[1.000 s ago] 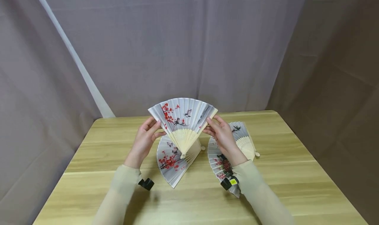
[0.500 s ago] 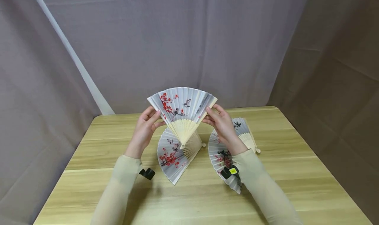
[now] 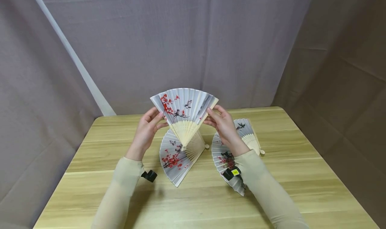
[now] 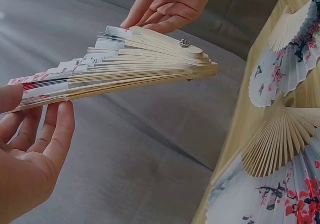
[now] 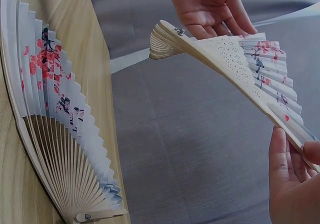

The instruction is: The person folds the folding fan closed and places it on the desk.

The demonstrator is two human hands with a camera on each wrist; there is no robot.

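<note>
1. Both hands hold a half-open fan (image 3: 184, 110) up above the tabletop (image 3: 90, 155).
2. Left hand (image 3: 146, 132) pinches the fan's left outer rib, thumb on top, fingers (image 4: 59, 129) beneath.
3. Right hand (image 3: 222, 125) pinches the right outer rib the same way.
4. Two open fans lie flat below: one (image 3: 178, 157) just under the held fan, another (image 3: 224, 158) partly hidden by the right forearm.

— How's the light?
— Soft, even, from above; faint shadows under the sleeves on the table (image 3: 301, 175).
— Sharpness?
— Head view crisp, no glare. Wrist views dimmer, near fingers slightly blurred.
</note>
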